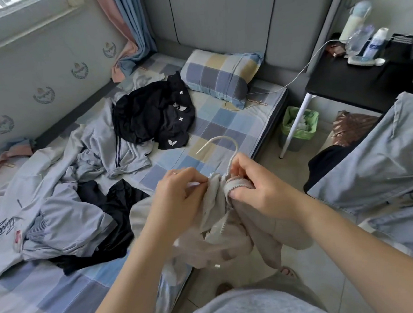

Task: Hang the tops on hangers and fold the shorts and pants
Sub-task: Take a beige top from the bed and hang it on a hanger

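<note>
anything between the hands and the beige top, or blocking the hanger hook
Nothing visible does. The left hand and right hand both already grip the beige top at its neckline. The hanger hook pokes out above them, with only the bed behind it.

I hold a beige top [222,230], bunched at the collar round a white hanger [218,137] with its hook curving upward, well in front of the pillow [220,75]. Black garments [153,116] lie crumpled just beside that pillow; grey tops [55,216] sprawl farther from it.
</note>
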### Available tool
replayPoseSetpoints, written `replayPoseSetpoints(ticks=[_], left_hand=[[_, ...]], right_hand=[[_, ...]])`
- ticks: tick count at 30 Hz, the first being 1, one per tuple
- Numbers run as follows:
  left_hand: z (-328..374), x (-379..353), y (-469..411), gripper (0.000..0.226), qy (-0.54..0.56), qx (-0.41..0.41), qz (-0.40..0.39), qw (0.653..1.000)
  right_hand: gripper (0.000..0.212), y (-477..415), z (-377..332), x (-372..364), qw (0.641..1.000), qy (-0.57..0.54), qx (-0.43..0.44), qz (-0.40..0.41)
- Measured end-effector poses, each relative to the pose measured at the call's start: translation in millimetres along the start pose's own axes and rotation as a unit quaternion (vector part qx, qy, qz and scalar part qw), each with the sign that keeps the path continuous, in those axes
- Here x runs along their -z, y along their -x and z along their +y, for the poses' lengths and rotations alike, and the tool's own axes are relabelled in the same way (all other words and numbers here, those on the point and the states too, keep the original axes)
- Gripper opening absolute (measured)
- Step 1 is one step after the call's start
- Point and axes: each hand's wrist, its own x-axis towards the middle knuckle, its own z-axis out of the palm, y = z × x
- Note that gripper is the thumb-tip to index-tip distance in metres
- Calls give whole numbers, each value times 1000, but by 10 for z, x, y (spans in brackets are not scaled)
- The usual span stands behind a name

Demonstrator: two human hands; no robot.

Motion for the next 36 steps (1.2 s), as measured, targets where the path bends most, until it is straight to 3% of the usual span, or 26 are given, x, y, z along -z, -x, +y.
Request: replayPoseSetpoints(ticks=[2,4,8,11,14,16,18,20,22,24,27,29,31,33,36], left_hand=[[-18,-32,-34,7,-54,-7,88,995],[-26,-46,-51,13,-47,7,141,989],[5,-217,-17,42,-14,74,-3,997],[-81,-420,-22,61,-44,109,28,993],[-133,-470,-144,63,68,172,58,981],[-146,-472,-276,59,200,227,64,951],[-159,-485,-425,55,332,299,60,893],[-140,-470,-568,29,441,336,55,831],[-122,-408,-698,7,461,338,92,815],[-74,-332,-829,11,436,290,130,842],[174,-241,-1019,14,300,148,142,932],[443,-243,-1107,16,228,54,114,966],[699,-287,-1146,20,188,-28,28,981],[897,-353,-1142,23,133,-89,-83,984],[1026,-460,-1148,22,24,-113,-153,982]], right_hand=[[27,25,42,17,996,-85,-16,7],[40,12,74,6,987,-151,-32,51],[22,-99,98,-54,975,-130,-47,177],[29,-130,70,-52,971,-125,-35,202],[23,-120,43,-25,975,-103,-10,197],[18,-113,38,-18,978,-89,-1,191],[17,-105,43,-17,978,-81,3,191],[24,-91,69,8,978,-70,4,194],[27,-59,115,65,980,-55,1,192],[16,-1,154,140,981,-29,-5,192],[20,95,179,250,981,40,-35,187],[24,133,163,300,978,129,-85,140],[29,166,144,320,955,247,-125,104],[32,229,120,381,926,320,-112,166],[22,396,78,549,915,236,-33,327]])
